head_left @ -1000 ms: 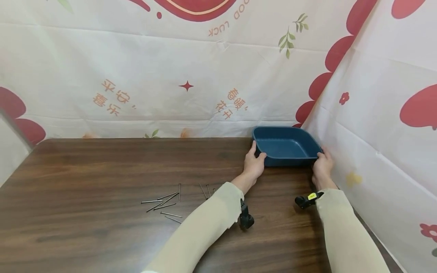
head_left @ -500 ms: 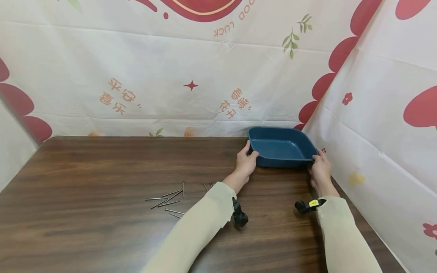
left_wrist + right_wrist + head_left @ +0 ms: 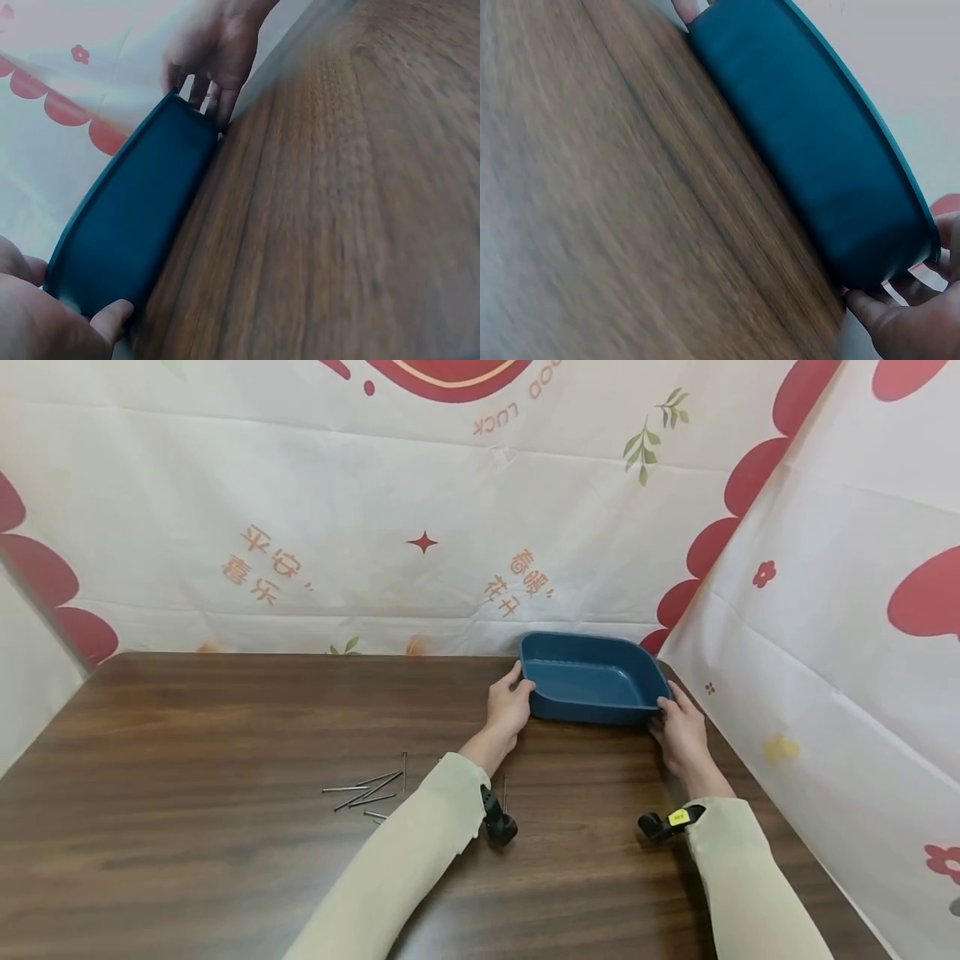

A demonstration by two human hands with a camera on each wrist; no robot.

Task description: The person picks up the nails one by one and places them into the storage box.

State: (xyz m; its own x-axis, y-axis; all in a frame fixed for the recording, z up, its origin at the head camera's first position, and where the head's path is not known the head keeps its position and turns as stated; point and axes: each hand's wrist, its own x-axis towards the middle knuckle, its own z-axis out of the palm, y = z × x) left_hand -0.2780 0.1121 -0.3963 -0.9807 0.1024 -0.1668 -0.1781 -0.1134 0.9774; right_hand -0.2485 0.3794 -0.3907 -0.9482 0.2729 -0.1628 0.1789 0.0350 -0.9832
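Head view: blue tray [image 3: 592, 711] lies lengthwise left to right; left hand [image 3: 508, 703] grips its left end, right hand [image 3: 682, 731] its right; nails [image 3: 368, 792] beside left sleeve [image 3: 401, 852].

Indoors, exact rm type unclear, wood-grain table [image 3: 187, 868] near, white cloth [image 3: 360, 477] w/ red prints [image 3: 707, 550] & lettering [image 3: 286, 564] hung far & rt.

Tray [image 3: 588, 683]: solid dark blue. My sleeves [image 3: 393, 864]: plain pale cream-green. My wrist cameras [image 3: 499, 828]: black, yellow label [image 3: 678, 817] on the right one. Table [image 3: 210, 868]: dark brown, streaked wood grain. Nails [image 3: 368, 791]: silver-grey. Cloth [image 3: 262, 464]: white, printed with red scallops [image 3: 708, 548], red star [image 3: 423, 542], orange lettering [image 3: 286, 563], green leaves [image 3: 642, 447]
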